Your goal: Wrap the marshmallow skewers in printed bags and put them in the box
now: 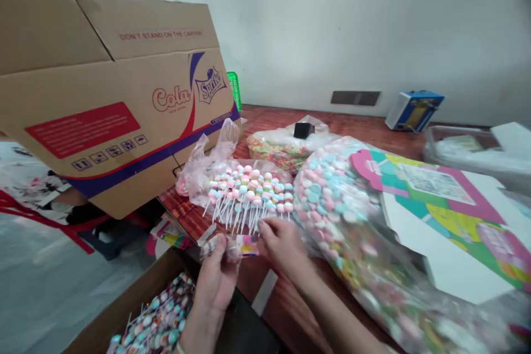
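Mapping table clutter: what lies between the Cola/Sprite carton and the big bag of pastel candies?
In the head view: stick candies, with crumpled clear plastic toward the carton and a second candy-filled bag farther back.

Soft bright light, glare on plastic bag (352,199), lower right smeared, printed wrapper (248,246) apparently blurred, upper-right corner dark

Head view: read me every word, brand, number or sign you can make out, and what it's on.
"DON'T STAND ON THE CARTON": cardboard carton, upper flap.
"Cola": carton's side.
"Sprite": carton's side, right of "Cola".
Handling symbols, one with upward arrows: carton's lower side.
Too small or blurred: carton's red panel and purple oval, colourful printed box, printed wrapper.
No readable numbers.
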Demonstrator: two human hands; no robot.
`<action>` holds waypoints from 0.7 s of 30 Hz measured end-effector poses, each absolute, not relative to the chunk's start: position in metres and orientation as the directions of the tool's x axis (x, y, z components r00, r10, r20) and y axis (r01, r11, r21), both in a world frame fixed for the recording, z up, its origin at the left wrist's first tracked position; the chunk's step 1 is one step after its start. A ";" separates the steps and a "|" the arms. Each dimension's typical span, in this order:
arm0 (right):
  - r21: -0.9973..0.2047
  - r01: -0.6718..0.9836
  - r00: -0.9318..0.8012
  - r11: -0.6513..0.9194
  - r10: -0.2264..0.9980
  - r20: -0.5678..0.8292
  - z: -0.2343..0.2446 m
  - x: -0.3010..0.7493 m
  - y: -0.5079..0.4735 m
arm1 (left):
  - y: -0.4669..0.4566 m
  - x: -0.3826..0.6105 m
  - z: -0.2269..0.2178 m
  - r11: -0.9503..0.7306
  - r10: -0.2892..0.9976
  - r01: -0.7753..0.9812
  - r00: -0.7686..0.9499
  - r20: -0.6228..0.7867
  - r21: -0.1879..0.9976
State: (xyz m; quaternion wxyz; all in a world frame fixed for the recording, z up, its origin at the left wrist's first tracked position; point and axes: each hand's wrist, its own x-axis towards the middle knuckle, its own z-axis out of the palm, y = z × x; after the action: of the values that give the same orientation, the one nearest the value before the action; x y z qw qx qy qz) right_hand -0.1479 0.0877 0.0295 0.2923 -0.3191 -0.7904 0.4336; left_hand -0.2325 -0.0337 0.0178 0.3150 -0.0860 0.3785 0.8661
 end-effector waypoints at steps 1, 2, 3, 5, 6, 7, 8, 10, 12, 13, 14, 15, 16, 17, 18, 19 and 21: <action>-0.867 0.269 -0.632 0.418 0.756 0.169 0.025 -0.170 0.088 | -0.039 -0.239 0.019 -0.530 0.457 -0.614 -0.788 -0.413 0.585; -0.861 0.294 -0.623 0.415 0.767 0.157 0.020 -0.189 0.088 | -0.043 -0.243 0.019 -0.547 0.435 -0.616 -0.788 -0.436 0.567; -0.854 0.320 -0.603 0.410 0.784 0.150 0.015 -0.204 0.088 | -0.045 -0.246 0.021 -0.559 0.415 -0.617 -0.787 -0.458 0.554; -0.842 0.366 -0.551 0.397 0.821 0.148 0.008 -0.222 0.088 | -0.045 -0.248 0.023 -0.578 0.410 -0.627 -0.776 -0.478 0.523; -0.836 0.382 -0.528 0.393 0.836 0.152 0.006 -0.225 0.088 | -0.044 -0.248 0.025 -0.582 0.425 -0.639 -0.767 -0.482 0.503; -0.832 0.392 -0.508 0.391 0.847 0.158 0.005 -0.225 0.089 | -0.042 -0.247 0.026 -0.581 0.449 -0.657 -0.751 -0.484 0.480; -0.830 0.399 -0.493 0.391 0.854 0.165 0.006 -0.220 0.089 | -0.039 -0.245 0.026 -0.577 0.482 -0.680 -0.731 -0.483 0.453; -0.827 0.398 -0.476 0.396 0.860 0.183 0.011 -0.200 0.091 | -0.032 -0.239 0.026 -0.559 0.557 -0.730 -0.682 -0.474 0.394; -0.827 0.386 -0.468 0.409 0.859 0.206 0.020 -0.164 0.092 | -0.023 -0.230 0.024 -0.523 0.637 -0.785 -0.619 -0.460 0.331; -0.824 0.378 -0.461 0.422 0.858 0.228 0.025 -0.139 0.092 | -0.019 -0.224 0.022 -0.496 0.676 -0.813 -0.581 -0.452 0.304; -0.817 0.374 -0.444 0.438 0.858 0.257 0.030 -0.111 0.092 | -0.014 -0.218 0.020 -0.465 0.712 -0.840 -0.542 -0.446 0.279; -0.790 0.351 -0.408 0.503 0.841 0.354 0.035 -0.080 0.091 | -0.009 -0.210 0.019 -0.431 0.742 -0.864 -0.503 -0.443 0.260; -0.750 0.345 -0.374 0.564 0.816 0.441 0.039 -0.047 0.088 | -0.004 -0.201 0.017 -0.396 0.766 -0.885 -0.466 -0.443 0.246; -0.690 0.360 -0.361 0.628 0.776 0.518 0.043 -0.012 0.084 | 0.002 -0.191 0.015 -0.359 0.786 -0.903 -0.429 -0.445 0.237; -0.604 0.396 -0.366 0.691 0.723 0.586 0.046 0.022 0.079 | 0.007 -0.180 0.013 -0.320 0.804 -0.919 -0.392 -0.448 0.230; -0.510 0.428 -0.413 0.746 0.663 0.625 0.048 0.054 0.071 | 0.013 -0.169 0.011 -0.276 0.823 -0.935 -0.349 -0.448 0.221; -0.373 0.500 -0.453 0.781 0.603 0.656 0.051 0.111 0.054 | 0.024 -0.143 0.010 -0.189 0.865 -0.961 -0.259 -0.431 0.199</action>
State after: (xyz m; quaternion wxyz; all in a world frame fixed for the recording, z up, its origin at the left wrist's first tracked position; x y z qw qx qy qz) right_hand 0.1109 0.0536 0.0508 0.4100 -0.3247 -0.8500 0.0628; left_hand -0.1430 0.0238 0.0099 0.5983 -0.1113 0.2180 0.7630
